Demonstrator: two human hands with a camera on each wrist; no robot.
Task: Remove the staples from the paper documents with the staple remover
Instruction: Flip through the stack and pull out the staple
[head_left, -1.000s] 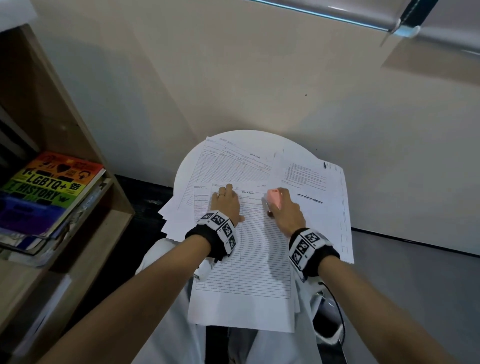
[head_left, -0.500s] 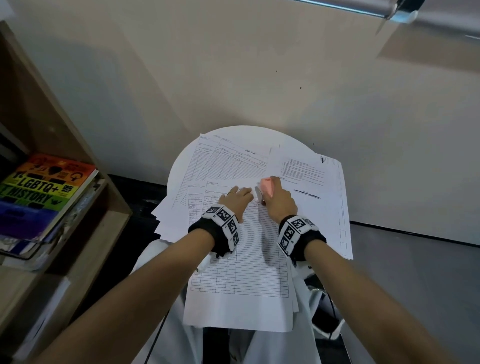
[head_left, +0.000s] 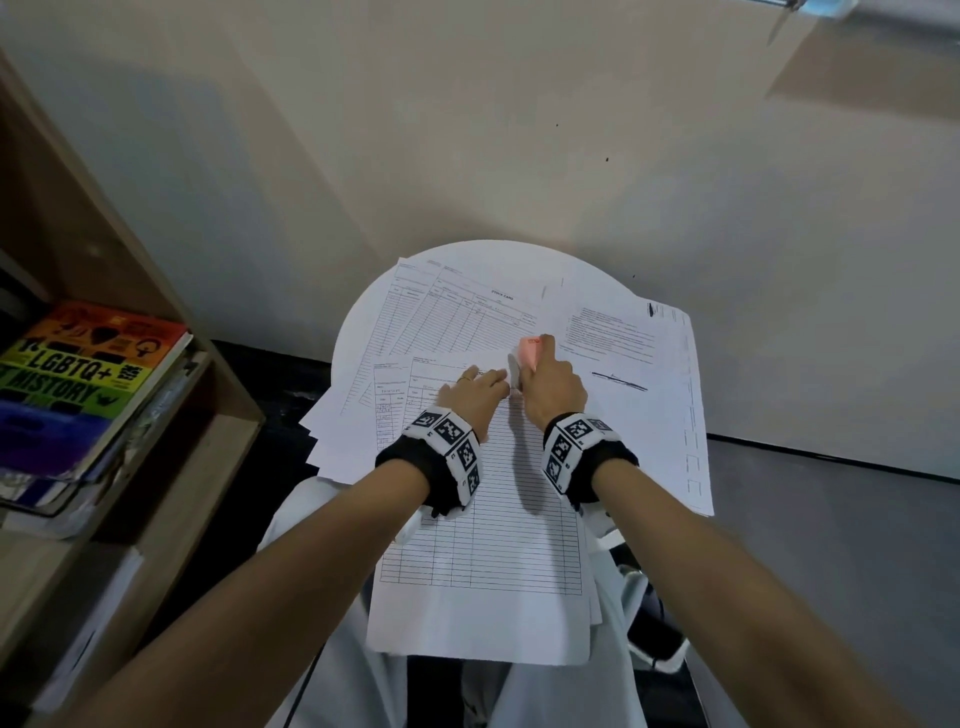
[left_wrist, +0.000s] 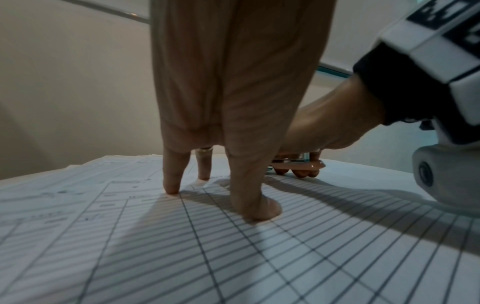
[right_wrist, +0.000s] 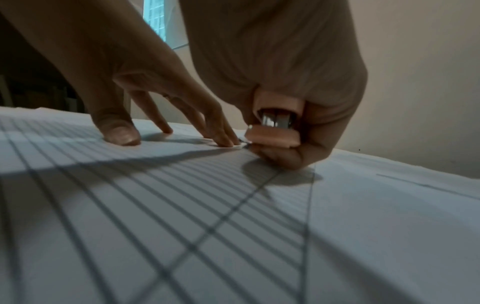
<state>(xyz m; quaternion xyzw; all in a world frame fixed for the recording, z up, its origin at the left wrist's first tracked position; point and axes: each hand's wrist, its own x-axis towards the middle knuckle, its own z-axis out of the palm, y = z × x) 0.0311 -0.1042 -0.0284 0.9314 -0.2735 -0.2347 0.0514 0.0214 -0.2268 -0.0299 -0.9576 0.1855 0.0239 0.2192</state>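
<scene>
A lined form sheet (head_left: 483, 545) lies on top of a spread of printed papers on a small round white table (head_left: 483, 252). My left hand (head_left: 475, 392) presses straight fingers (left_wrist: 171, 183) flat on the top of this sheet. My right hand (head_left: 545, 384) grips a pink staple remover (head_left: 530, 351) with metal jaws, seen close in the right wrist view as the staple remover (right_wrist: 275, 125). Its tip sits on the paper right beside my left fingertips (right_wrist: 226, 142). The staple itself is too small to make out.
More forms (head_left: 457, 312) and a text page (head_left: 623, 338) fan out over the table's back and right. A wooden shelf (head_left: 156, 415) with a rainbow-covered book (head_left: 78, 374) stands at the left. A beige wall (head_left: 519, 130) rises just behind the table.
Both hands have slid together along the top of the sheet. The left hand moved right and the remover moved left, until its tip met my left fingertips.
</scene>
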